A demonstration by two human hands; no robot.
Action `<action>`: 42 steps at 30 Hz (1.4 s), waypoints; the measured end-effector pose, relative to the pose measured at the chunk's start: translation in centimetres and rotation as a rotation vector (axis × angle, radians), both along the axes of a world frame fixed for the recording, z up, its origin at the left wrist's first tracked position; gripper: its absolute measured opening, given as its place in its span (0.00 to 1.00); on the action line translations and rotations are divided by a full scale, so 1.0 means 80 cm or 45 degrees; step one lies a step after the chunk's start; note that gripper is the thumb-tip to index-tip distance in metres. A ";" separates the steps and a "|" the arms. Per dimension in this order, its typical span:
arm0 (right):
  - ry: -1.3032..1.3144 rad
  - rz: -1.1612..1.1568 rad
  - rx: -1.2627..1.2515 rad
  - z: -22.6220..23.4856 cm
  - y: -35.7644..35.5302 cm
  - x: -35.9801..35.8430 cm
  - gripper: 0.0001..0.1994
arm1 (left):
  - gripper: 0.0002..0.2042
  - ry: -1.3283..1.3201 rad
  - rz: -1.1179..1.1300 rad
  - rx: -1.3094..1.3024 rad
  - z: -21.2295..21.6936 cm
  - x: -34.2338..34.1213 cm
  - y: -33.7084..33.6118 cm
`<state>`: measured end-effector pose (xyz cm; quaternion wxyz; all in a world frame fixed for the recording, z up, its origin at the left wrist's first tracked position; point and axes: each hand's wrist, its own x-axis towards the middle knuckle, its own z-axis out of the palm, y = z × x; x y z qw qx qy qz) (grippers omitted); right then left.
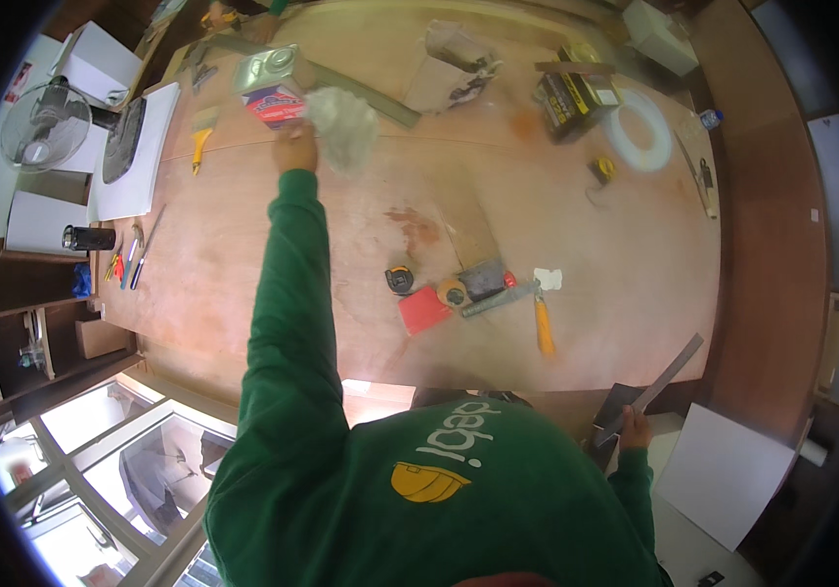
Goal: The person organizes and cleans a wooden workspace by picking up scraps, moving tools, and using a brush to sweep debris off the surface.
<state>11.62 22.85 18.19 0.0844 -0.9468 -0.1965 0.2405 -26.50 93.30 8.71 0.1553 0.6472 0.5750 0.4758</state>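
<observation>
My left arm stretches far across the table. My left hand (pixel 296 149) is closed at the edge of a whitish, crumpled rag (pixel 342 129), which looks smeared by motion. Just beyond that hand stands a rectangular metal tin (pixel 273 86) with a red and blue label. Low on the right, beside the table's near edge, my right hand (pixel 636 430) grips a long flat metal strip (pixel 670 370). A dark flat piece (pixel 615 407) lies against the strip; whether my fingers hold it too cannot be made out.
Mid-table lie a tape measure (pixel 399 281), a red sheet (pixel 424 310), a tape roll (pixel 453 293) and an orange-handled tool (pixel 545 328). A paintbrush (pixel 201 137) lies left; a black-yellow box (pixel 577 95) and white coil (pixel 638 130) are far right. Another person's hand (pixel 263 27) shows at the far edge.
</observation>
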 end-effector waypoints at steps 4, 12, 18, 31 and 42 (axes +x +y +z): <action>-0.039 -0.192 -0.040 -0.024 -0.029 0.001 0.21 | 0.14 0.383 0.129 0.256 -0.044 0.005 -0.018; -0.076 -0.243 -0.040 -0.027 -0.064 -0.029 0.22 | 0.32 1.120 -1.453 -0.209 -0.102 0.158 -0.185; -0.103 -0.190 -0.145 -0.011 -0.088 -0.032 0.19 | 0.34 1.486 -1.638 0.010 -0.122 0.222 -0.170; -0.039 -0.268 0.021 -0.048 -0.148 -0.073 0.22 | 0.34 1.458 -1.472 0.048 -0.060 0.196 -0.117; -0.052 -0.219 -0.175 -0.046 -0.107 -0.056 0.20 | 0.43 0.424 -0.793 -1.373 -0.106 0.182 -0.065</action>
